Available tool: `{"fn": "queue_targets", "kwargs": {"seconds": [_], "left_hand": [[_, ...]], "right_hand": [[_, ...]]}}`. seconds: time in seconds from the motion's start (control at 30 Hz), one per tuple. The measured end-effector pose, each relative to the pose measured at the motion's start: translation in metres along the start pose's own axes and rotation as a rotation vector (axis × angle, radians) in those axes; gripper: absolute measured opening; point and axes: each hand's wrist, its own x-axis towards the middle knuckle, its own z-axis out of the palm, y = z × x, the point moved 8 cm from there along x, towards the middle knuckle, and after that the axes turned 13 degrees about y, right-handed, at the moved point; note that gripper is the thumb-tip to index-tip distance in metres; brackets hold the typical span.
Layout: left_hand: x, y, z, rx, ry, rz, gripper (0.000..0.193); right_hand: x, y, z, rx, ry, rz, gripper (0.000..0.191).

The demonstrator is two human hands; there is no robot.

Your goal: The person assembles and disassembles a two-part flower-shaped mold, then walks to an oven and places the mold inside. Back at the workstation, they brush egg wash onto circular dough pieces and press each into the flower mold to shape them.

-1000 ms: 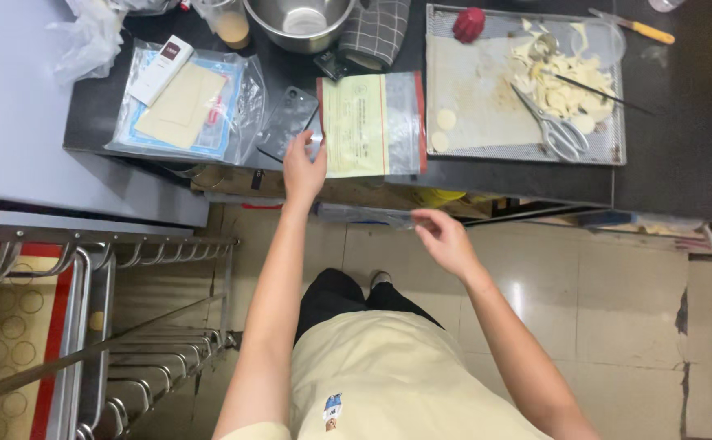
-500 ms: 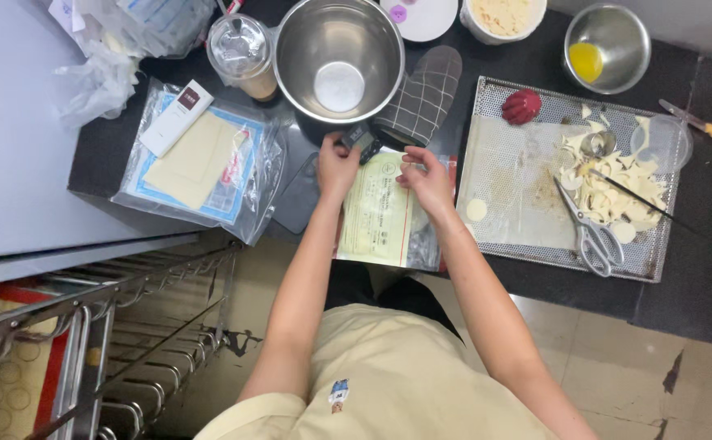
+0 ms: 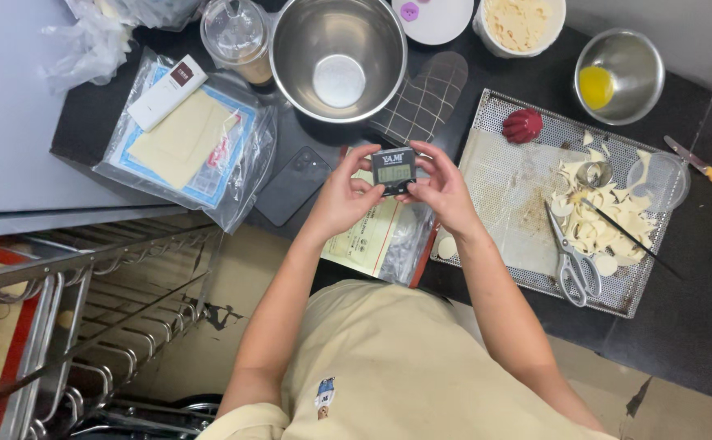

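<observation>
Head view: both hands now hold a small black timer (image 3: 393,169) up over the table (image 3: 698,269). Left hand (image 3: 341,198) has its fingers clamped on the timer's left edge, right hand (image 3: 441,189) fingers clamped on the right edge and top. The timer sits above a clear bag of sheets (image 3: 380,236), near a black phone (image 3: 293,185) and an oven mitt (image 3: 425,102).

Change: half a second ago both hands lay flat on the bag, no timer lifted; a second ago the left hand reached to the table edge and the right hung free below it. So the pickup is done and the hands look set to press buttons.

Around it: steel bowl (image 3: 338,55), perforated tray (image 3: 527,204) with dough scraps, scissors (image 3: 572,261).
</observation>
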Motion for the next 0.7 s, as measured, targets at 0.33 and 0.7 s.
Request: {"fn": "queue_targets", "kwargs": {"seconds": [0.33,0.7], "left_hand": [[0.002,0.014,0.01,-0.003,-0.041,0.06,0.069],[0.003,0.012,0.008,-0.031,-0.071,0.054,0.071]], "right_hand": [[-0.003,-0.011,-0.009,-0.022,0.028,-0.023,0.07],[-0.009,-0.009,-0.006,-0.003,0.035,-0.078,0.067]]}}
